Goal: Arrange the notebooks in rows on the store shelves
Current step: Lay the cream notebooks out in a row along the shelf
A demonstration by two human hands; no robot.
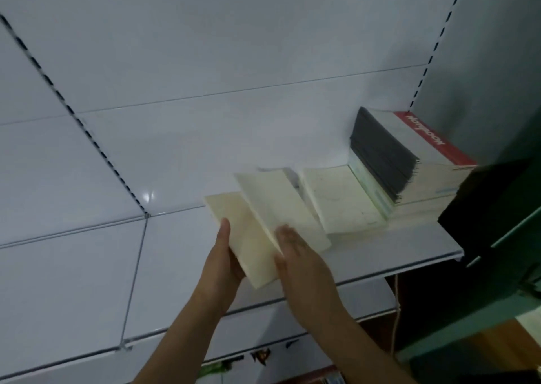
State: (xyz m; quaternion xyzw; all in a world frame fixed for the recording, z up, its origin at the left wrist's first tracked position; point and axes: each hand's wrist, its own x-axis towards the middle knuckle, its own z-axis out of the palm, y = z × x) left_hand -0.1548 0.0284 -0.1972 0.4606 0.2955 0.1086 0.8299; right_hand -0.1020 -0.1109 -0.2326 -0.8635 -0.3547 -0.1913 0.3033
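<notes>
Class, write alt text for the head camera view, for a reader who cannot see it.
Two hands hold cream notebooks over a white shelf: the left hand grips one notebook, the right hand touches a second. To the right lie a flat notebook and a tall stack.

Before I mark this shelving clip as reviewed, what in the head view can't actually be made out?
- Right hand: motion-blurred, so its grip on the tilted cream notebook is unclear.
- Cream notebook in the left hand: its lower part is hidden behind that hand.
- Tall stack: the red cover's lettering is too blurred to read, and a dark object cuts off its right end.
- Items on the lower shelf: too small and dim to identify.
</notes>
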